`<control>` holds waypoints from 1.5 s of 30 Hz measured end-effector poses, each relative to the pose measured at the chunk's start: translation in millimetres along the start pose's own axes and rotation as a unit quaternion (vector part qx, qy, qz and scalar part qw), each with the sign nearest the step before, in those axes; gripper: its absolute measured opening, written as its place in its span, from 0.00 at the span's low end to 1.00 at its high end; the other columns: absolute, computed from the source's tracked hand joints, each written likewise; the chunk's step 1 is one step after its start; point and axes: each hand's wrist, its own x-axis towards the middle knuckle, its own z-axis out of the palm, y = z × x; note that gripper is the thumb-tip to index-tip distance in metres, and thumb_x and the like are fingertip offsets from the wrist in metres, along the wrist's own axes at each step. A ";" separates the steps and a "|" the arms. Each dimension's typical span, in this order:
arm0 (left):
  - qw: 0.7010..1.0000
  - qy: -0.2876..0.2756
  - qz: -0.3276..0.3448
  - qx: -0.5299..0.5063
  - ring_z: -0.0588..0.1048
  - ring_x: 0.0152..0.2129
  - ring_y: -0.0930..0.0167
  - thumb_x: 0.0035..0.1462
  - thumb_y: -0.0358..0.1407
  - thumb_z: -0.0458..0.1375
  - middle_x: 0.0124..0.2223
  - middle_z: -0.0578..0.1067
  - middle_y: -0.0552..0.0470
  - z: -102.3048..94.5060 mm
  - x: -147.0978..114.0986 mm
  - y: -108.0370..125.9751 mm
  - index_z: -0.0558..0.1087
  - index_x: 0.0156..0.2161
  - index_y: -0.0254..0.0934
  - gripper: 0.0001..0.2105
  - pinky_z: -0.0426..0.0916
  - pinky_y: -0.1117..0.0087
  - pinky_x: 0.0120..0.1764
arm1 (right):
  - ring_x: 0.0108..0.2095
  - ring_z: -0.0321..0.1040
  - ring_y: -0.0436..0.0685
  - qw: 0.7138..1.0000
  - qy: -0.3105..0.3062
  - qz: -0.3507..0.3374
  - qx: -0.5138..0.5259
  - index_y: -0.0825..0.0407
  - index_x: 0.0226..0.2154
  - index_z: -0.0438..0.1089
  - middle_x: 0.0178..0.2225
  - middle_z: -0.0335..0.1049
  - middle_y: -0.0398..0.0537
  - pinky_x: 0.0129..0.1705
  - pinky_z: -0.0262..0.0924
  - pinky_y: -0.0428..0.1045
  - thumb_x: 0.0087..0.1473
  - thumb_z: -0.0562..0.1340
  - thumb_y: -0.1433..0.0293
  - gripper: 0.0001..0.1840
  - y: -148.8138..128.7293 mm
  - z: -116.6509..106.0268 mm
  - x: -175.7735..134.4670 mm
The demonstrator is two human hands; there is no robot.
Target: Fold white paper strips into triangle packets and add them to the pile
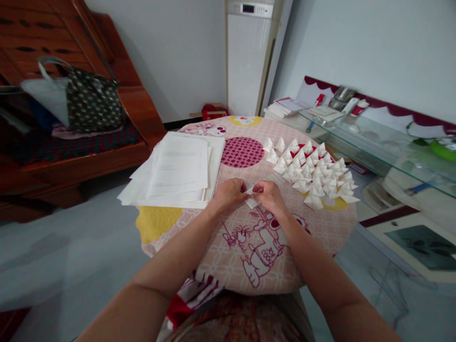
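Both my hands meet over the middle of a round table with a pink patterned cloth (pixel 221 247). Between them is a small folded piece of white paper (pixel 252 203). My left hand (pixel 232 191) pinches its left side, and my right hand (pixel 268 194) pinches its right side, fingertips close together. Part of the paper is hidden under the fingers. To the right stand several folded white paper boats (pixel 309 166) with pointed peaks, set close together. Left of my hands lies a loose stack of white sheets (pixel 178 166), the upper ones with faint print.
A wooden bench (pixel 138 104) with a dark patterned bag (pixel 93 102) stands at the left. Along the right wall runs a glass-topped cabinet (pixel 384 147) bearing books and small items. A tall white appliance (pixel 248 57) stands in the far corner.
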 end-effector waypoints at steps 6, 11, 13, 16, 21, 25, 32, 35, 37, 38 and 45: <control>0.977 0.014 0.008 -0.214 0.71 0.25 0.73 0.49 0.31 0.66 0.26 0.74 0.56 -0.9 5.7 -8.5 0.75 0.29 0.35 0.04 0.62 0.72 0.30 | 0.31 0.72 0.56 0.997 0.065 0.013 -0.040 0.51 0.29 0.76 0.27 0.76 0.45 0.36 0.63 0.50 0.42 0.74 0.67 0.10 8.2 -13.2 -1.4; 0.902 -0.008 0.043 -0.430 0.70 0.22 0.77 0.49 0.31 0.65 0.26 0.73 0.57 -2.3 5.2 -11.3 0.72 0.32 0.33 0.06 0.62 0.75 0.28 | 0.28 0.72 0.54 0.989 0.019 0.006 0.146 0.51 0.34 0.78 0.29 0.78 0.45 0.32 0.64 0.48 0.42 0.72 0.63 0.14 17.8 -24.1 -2.3; 0.885 -0.020 0.046 -0.463 0.71 0.23 0.77 0.49 0.32 0.66 0.27 0.74 0.56 -3.2 3.3 -8.7 0.73 0.34 0.33 0.08 0.63 0.75 0.28 | 0.22 0.67 0.51 0.974 -0.042 0.014 0.224 0.51 0.27 0.76 0.24 0.75 0.44 0.25 0.61 0.46 0.42 0.70 0.60 0.12 18.3 -24.8 -4.0; 0.872 -0.039 0.039 -0.486 0.71 0.23 0.77 0.50 0.35 0.67 0.28 0.75 0.54 -5.1 1.2 -5.0 0.74 0.36 0.32 0.10 0.64 0.76 0.27 | 0.16 0.61 0.49 0.950 -0.075 0.046 0.298 0.51 0.21 0.72 0.18 0.71 0.44 0.18 0.55 0.45 0.39 0.71 0.57 0.15 15.0 -23.8 -7.4; 0.847 -0.060 0.037 -0.526 0.73 0.25 0.76 0.55 0.45 0.66 0.30 0.77 0.52 -10.1 -2.5 -3.2 0.76 0.35 0.32 0.15 0.71 0.75 0.29 | 0.15 0.61 0.49 0.926 -0.079 0.057 0.364 0.52 0.21 0.73 0.19 0.72 0.45 0.15 0.54 0.44 0.36 0.72 0.58 0.15 10.0 -25.4 -10.7; 0.844 -0.065 0.043 -0.530 0.75 0.26 0.74 0.58 0.52 0.64 0.30 0.78 0.50 -13.8 -6.5 -2.2 0.77 0.34 0.32 0.21 0.72 0.74 0.30 | 0.15 0.61 0.48 0.921 -0.084 0.050 0.376 0.52 0.21 0.73 0.18 0.72 0.44 0.15 0.54 0.44 0.36 0.72 0.58 0.15 11.6 -27.6 -10.6; 0.838 -0.069 0.057 -0.538 0.76 0.27 0.73 0.55 0.54 0.65 0.32 0.80 0.47 -14.4 -6.7 -2.9 0.79 0.37 0.30 0.23 0.72 0.74 0.30 | 0.16 0.61 0.49 0.927 -0.086 0.046 0.363 0.52 0.20 0.72 0.18 0.71 0.44 0.16 0.55 0.44 0.36 0.72 0.57 0.17 11.8 -28.9 -11.2; 0.850 -0.070 0.049 -0.519 0.75 0.26 0.74 0.50 0.45 0.71 0.31 0.79 0.49 -12.8 -4.8 -3.3 0.78 0.38 0.30 0.18 0.70 0.75 0.29 | 0.16 0.61 0.49 0.932 -0.089 0.048 0.348 0.51 0.20 0.72 0.18 0.71 0.44 0.16 0.54 0.45 0.36 0.73 0.56 0.18 12.4 -27.9 -11.3; 0.858 -0.080 0.040 -0.507 0.73 0.23 0.76 0.49 0.38 0.70 0.29 0.78 0.52 -11.6 -3.9 -3.5 0.78 0.38 0.30 0.14 0.68 0.76 0.27 | 0.15 0.60 0.49 0.936 -0.089 0.049 0.337 0.51 0.21 0.72 0.18 0.70 0.44 0.15 0.53 0.46 0.38 0.72 0.52 0.20 13.7 -27.2 -10.6; 0.862 -0.086 0.035 -0.499 0.73 0.22 0.76 0.50 0.36 0.69 0.27 0.77 0.53 -11.2 -3.6 -3.7 0.78 0.38 0.30 0.12 0.68 0.76 0.27 | 0.15 0.60 0.50 0.938 -0.087 0.049 0.332 0.50 0.21 0.72 0.17 0.69 0.44 0.15 0.53 0.46 0.40 0.70 0.49 0.22 14.5 -27.2 -10.0; 0.877 -0.094 0.023 -0.470 0.73 0.22 0.76 0.52 0.30 0.65 0.26 0.77 0.53 -11.1 -4.4 -6.4 0.78 0.39 0.30 0.08 0.68 0.76 0.27 | 0.20 0.66 0.54 0.943 -0.052 0.072 0.320 0.49 0.28 0.75 0.23 0.74 0.49 0.19 0.58 0.49 0.47 0.61 0.37 0.32 19.9 -34.8 -6.2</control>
